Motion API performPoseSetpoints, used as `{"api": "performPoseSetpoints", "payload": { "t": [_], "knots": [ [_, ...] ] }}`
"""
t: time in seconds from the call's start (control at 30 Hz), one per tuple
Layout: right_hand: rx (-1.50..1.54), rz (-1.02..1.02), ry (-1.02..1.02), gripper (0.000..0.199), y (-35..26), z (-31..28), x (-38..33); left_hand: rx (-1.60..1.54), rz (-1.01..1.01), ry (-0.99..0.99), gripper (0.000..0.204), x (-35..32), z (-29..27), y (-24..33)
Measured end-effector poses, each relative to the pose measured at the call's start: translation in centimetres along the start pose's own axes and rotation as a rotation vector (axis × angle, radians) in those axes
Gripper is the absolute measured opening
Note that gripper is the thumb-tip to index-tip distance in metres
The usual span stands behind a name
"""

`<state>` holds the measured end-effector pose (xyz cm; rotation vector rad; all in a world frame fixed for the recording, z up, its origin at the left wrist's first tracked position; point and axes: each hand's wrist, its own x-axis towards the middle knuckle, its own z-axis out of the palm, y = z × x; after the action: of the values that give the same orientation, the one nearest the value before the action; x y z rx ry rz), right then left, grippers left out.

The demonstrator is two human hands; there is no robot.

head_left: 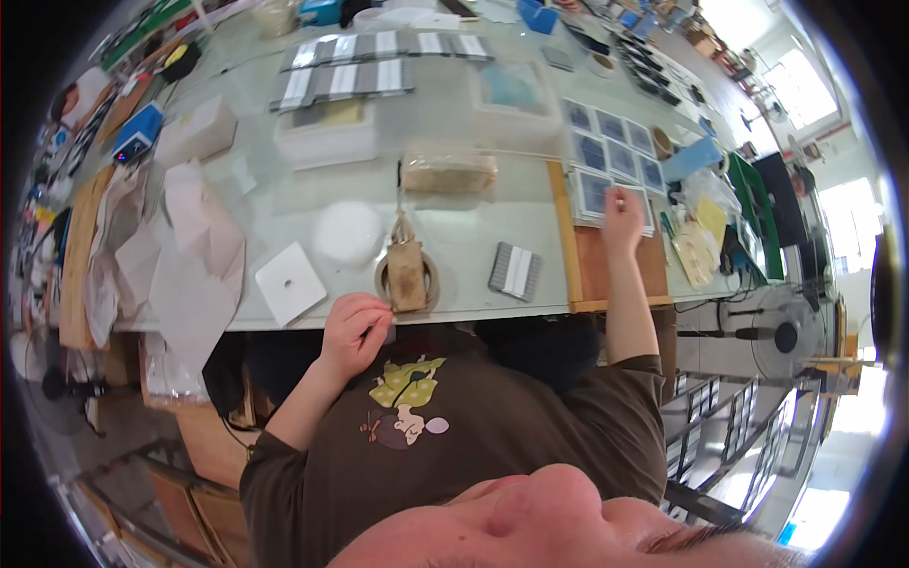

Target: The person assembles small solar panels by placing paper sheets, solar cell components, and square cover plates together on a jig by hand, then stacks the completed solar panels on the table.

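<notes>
My left hand (355, 333) rests at the table's front edge with its fingers curled closed; whatever they may hold is hidden. Just beyond its fingertips, a worn tan block (407, 275) lies across a brown ring (432, 276) like a tape roll. Out to the right, my right hand (623, 225) reaches over a group of dark square pieces in pale frames (592, 189). Its fingertips are pinched together at the nearest of these, and I cannot make out what is between them. A grey-and-white striped stack (515, 272) lies between my hands, nearer the right one.
A white square plate (291, 284) and a round white disc (348, 233) lie left of the block. Crumpled paper (194, 256) covers the left side. A wrapped tan block (449, 172), white boxes (327, 142) and striped stacks (355, 80) stand farther back. A wooden strip (564, 227) borders the right area.
</notes>
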<state>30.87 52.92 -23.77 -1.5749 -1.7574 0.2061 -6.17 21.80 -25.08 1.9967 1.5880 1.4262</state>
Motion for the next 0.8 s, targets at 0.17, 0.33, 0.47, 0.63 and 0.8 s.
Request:
{"api": "performPoseSetpoints", "payload": {
  "t": [0.17, 0.33, 0.47, 0.63, 0.8],
  "knots": [
    [0.021, -0.644, -0.234, 0.047, -13.7, 5.8, -6.7, -0.002, 0.011, -0.026, 0.007, -0.5, 0.1, -0.2],
    [-0.194, -0.662, -0.227, 0.054, -17.6, 10.1, -6.9, 0.013, 0.023, -0.025, 0.009, -1.2, -0.4, -0.2],
    [-0.184, -0.700, -0.243, 0.045, -16.0, 10.8, -6.1, 0.035, -0.046, -0.002, 0.008, -2.0, -1.6, -1.3],
    [0.105, -0.642, -0.142, 0.014, -16.6, 9.5, -4.6, 0.269, -0.115, 0.080, 0.012, -0.3, -2.6, -3.2],
    [0.390, -0.469, -0.336, 0.013, -17.1, 8.5, -0.6, 0.446, -0.108, 0.081, 0.013, 3.0, -2.4, -6.8]
  ]
}}
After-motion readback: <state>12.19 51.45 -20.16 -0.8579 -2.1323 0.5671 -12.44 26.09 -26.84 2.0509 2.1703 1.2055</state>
